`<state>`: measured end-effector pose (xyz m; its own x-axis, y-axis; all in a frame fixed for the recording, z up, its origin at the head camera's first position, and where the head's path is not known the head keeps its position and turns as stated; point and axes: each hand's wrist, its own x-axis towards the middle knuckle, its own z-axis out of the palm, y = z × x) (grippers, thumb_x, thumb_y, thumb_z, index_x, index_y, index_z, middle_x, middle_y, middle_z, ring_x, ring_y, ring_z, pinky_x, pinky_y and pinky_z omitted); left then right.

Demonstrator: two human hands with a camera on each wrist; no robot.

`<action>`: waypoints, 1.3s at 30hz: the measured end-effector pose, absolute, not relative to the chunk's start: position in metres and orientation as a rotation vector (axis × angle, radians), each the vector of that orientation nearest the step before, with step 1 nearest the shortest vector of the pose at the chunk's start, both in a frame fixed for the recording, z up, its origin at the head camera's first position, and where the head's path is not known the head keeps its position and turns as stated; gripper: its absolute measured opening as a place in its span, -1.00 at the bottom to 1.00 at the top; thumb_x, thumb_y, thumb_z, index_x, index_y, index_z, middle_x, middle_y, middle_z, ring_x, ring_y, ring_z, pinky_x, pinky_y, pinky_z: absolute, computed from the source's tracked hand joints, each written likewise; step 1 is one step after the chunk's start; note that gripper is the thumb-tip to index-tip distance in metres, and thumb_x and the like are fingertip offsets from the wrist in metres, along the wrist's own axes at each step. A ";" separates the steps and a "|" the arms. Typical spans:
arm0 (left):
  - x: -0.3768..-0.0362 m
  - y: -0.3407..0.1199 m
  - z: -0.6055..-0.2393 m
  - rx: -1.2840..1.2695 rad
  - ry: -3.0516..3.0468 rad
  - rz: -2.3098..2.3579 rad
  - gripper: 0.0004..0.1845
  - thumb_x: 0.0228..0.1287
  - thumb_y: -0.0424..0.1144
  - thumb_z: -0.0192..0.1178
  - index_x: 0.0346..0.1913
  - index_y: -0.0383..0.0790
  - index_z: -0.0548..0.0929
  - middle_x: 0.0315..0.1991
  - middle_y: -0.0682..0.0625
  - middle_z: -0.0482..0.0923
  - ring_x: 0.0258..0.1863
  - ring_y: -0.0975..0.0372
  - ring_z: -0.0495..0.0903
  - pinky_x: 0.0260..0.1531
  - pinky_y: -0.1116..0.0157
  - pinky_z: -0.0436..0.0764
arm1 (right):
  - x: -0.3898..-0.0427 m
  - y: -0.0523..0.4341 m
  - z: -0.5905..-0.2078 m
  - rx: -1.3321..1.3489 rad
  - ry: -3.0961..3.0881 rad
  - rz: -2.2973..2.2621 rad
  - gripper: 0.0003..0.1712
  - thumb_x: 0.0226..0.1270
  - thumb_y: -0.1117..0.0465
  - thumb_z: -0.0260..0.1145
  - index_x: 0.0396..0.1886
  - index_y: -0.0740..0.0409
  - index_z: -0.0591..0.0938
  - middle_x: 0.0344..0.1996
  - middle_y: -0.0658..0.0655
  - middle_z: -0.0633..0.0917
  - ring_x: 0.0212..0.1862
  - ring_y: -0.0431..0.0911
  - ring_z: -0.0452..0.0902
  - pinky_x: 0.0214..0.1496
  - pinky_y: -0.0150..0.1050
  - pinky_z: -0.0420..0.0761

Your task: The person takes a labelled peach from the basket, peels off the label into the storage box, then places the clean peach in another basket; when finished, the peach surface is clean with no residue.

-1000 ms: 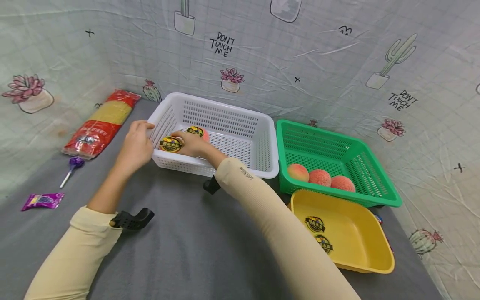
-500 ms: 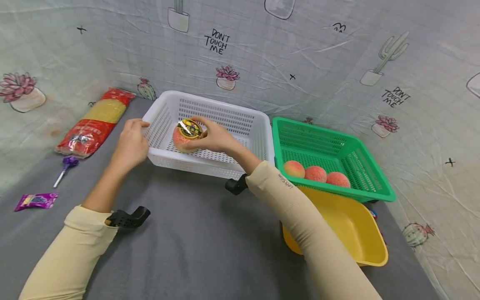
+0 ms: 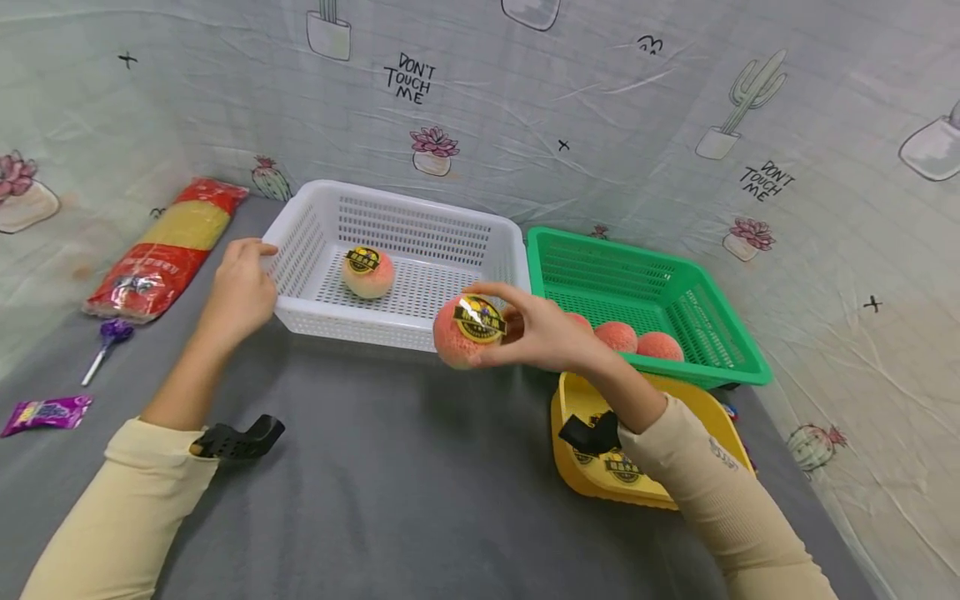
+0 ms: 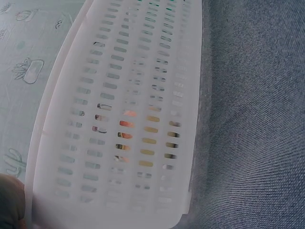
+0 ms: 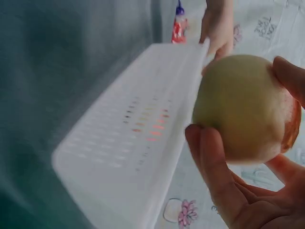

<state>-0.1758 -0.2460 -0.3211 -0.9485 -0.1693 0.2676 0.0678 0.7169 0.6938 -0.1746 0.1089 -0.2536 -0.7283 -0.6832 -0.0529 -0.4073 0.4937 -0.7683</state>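
My right hand [image 3: 547, 333] holds a pink-and-cream peach [image 3: 451, 335] with a black-and-yellow sticker, thumb and fingers around its sides. The peach is raised just in front of the white basket [image 3: 360, 331], overlapping its front rim in the head view. Seen from the right wrist, the peach's pale underside [image 5: 233, 109] faces the camera. With fingers over the rim, my left hand [image 3: 242, 287] grips the basket's left end. Inside the basket sits another stickered peach [image 3: 373, 277], which shows through the slots of the end wall [image 4: 107, 114] in the left wrist view.
Right of the white basket stands a green basket [image 3: 720, 372] with several peaches [image 3: 617, 337] along its front. A yellow bin [image 3: 705, 408] with stickers inside is before it, partly behind my right forearm. At left lie a red-and-yellow bag [image 3: 165, 250], a lollipop [image 3: 112, 333] and a purple wrapped candy [image 3: 48, 414].
My right hand has lifted one of two peaches out of the white basket and carried it right and toward me. The left hand stays at the basket's rim. The head view has shifted slightly right.
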 end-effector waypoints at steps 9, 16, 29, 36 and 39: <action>-0.170 -0.251 -0.322 0.098 -2.616 -1.061 -0.56 0.24 -0.54 -0.26 0.17 -0.68 0.28 0.27 -0.50 0.05 0.22 -0.34 0.12 0.19 -0.22 0.14 | -0.129 0.135 -0.293 -0.962 2.312 -1.001 -0.16 0.00 0.15 0.54 0.31 -0.04 0.37 -0.30 -0.02 0.64 -0.33 -0.18 0.63 -0.24 -0.25 0.63; -0.169 -0.250 -0.321 0.115 -2.637 -1.070 -0.57 0.27 -0.53 -0.23 0.19 -0.66 0.28 0.29 -0.49 0.03 0.26 -0.33 0.08 0.20 -0.22 0.11 | -0.113 0.140 -0.323 -0.969 2.293 -0.952 -0.18 -0.01 0.07 0.54 0.27 -0.07 0.38 -0.36 -0.12 0.64 -0.39 -0.24 0.60 -0.32 -0.31 0.61; -0.164 -0.237 -0.314 0.063 -2.603 -0.872 -0.57 0.37 -0.36 -0.11 0.17 -0.67 0.27 0.23 -0.51 0.08 0.22 -0.32 0.02 0.19 -0.21 0.03 | -0.101 0.146 -0.340 -0.971 2.337 -0.925 -0.14 -0.01 0.04 0.54 0.31 0.00 0.37 -0.26 -0.17 0.61 -0.29 -0.30 0.54 -0.23 -0.36 0.55; -0.139 -0.182 -0.285 -0.420 -2.367 -0.816 -0.78 0.29 -0.43 0.13 -0.04 -0.47 0.58 0.00 -0.29 0.52 0.06 -0.11 0.41 0.05 -0.07 0.35 | -0.093 0.150 -0.340 -0.983 2.373 -0.905 -0.06 0.03 -0.02 0.51 0.39 0.02 0.28 -0.09 -0.12 0.61 -0.15 -0.31 0.52 -0.09 -0.34 0.52; -0.131 -0.158 -0.286 -0.761 -2.290 -0.855 -0.85 0.18 -0.51 0.21 -0.18 -0.37 0.66 -0.22 -0.13 0.64 -0.17 0.08 0.57 -0.20 0.10 0.52 | -0.090 0.151 -0.340 -0.957 2.374 -0.929 -0.04 0.04 -0.01 0.51 0.40 0.07 0.25 -0.09 -0.09 0.60 -0.14 -0.31 0.52 -0.07 -0.33 0.53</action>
